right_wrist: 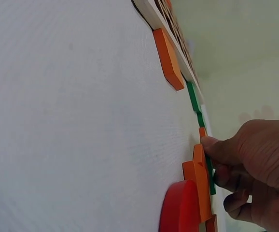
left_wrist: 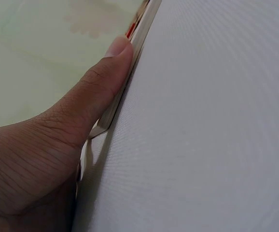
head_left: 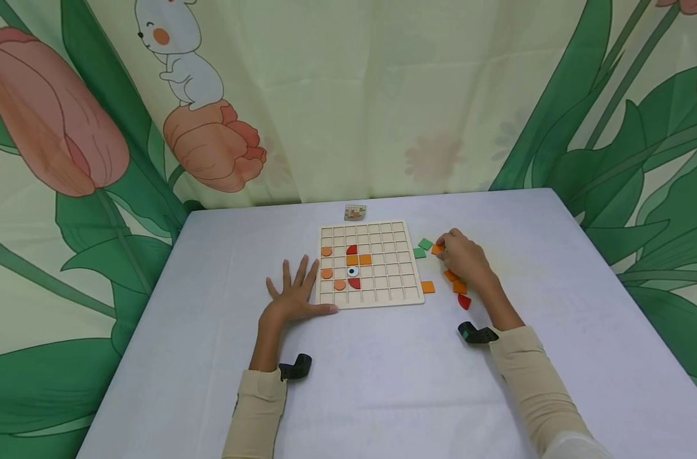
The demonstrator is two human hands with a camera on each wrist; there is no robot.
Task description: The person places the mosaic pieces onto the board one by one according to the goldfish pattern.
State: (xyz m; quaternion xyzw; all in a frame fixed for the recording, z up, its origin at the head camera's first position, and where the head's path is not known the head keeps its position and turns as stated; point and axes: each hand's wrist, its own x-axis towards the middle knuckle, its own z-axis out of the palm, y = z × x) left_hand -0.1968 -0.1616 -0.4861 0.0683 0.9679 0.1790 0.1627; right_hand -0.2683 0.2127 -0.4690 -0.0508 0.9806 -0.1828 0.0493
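A wooden grid board (head_left: 371,305) lies on the white table. On it sit round orange pieces (head_left: 326,273), red quarter-round pieces (head_left: 354,283), two orange square tiles (head_left: 365,259) and an eye piece (head_left: 352,271). My left hand (head_left: 293,301) is spread flat at the board's left side, its thumb (left_wrist: 105,72) along the front edge near the corner. Right of the board, my right hand (head_left: 464,256) pinches an orange tile (head_left: 437,249) between thumb and fingertips. In the right wrist view the thumb touches that orange tile (right_wrist: 202,132), and the other fingers curl beneath.
Two green tiles (head_left: 425,244) lie between the board and the right hand. Nearer me are loose orange tiles (head_left: 428,287) and a red quarter-round piece (head_left: 464,301). A small patterned card (head_left: 355,212) lies behind the board. A printed curtain (head_left: 348,95) hangs behind the table.
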